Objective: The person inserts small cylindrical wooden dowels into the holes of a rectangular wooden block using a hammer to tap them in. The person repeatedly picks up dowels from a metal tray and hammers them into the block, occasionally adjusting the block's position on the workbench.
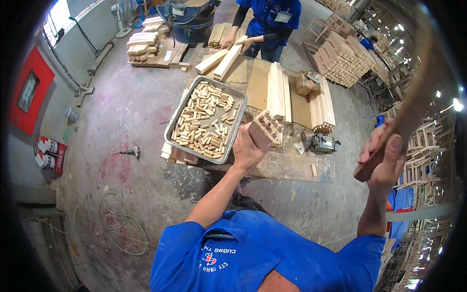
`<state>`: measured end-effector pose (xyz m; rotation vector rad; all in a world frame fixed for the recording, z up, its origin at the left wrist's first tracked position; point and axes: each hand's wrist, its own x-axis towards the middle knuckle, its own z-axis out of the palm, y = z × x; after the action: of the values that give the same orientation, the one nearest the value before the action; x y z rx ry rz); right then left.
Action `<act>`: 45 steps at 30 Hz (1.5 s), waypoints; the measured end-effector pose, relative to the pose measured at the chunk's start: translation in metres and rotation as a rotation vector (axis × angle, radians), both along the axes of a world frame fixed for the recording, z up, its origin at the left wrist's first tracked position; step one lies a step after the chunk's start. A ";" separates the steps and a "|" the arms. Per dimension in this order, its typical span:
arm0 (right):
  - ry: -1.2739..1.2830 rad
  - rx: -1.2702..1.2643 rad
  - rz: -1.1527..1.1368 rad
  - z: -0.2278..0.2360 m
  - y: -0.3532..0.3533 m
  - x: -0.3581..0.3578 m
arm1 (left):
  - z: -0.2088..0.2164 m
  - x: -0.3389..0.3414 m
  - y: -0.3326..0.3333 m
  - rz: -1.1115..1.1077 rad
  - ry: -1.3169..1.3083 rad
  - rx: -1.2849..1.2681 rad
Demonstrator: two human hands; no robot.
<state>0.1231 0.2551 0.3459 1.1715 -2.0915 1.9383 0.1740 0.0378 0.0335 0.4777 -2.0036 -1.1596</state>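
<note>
My left hand (249, 152) is closed around a bundle of short wooden pieces (262, 135), held upright over the table. Several round dowel ends stick up from its top. Raised off to the right, my right hand (387, 158) is wrapped around a long flat wooden bar (406, 112), whose upper end blurs toward the rim of the view. Just left of my left hand, a grey metal tray (193, 155) holds many loose wooden dowels (204, 117).
The worktable (292, 168) carries stacked wooden strips (278, 92) and a small metal device (325, 143). Across it, a co-worker in blue (270, 29) handles pale boards (226, 62). A drill-like tool (131, 153) with a green hose (127, 218) lies on the floor at left.
</note>
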 end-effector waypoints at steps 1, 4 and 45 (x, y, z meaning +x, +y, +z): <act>0.083 0.220 0.016 -0.010 0.003 -0.001 | 0.000 -0.001 0.000 0.004 0.005 -0.021; 0.320 0.894 0.052 -0.090 0.023 -0.015 | 0.001 -0.009 0.007 -0.036 0.024 0.044; -0.050 0.770 0.087 -0.136 0.033 -0.008 | -0.004 0.005 -0.010 -0.193 0.005 0.385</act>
<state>0.1153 0.2885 0.2100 1.3177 -2.9725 1.1837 0.1787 0.0278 0.0292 0.4762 -1.8546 -1.6787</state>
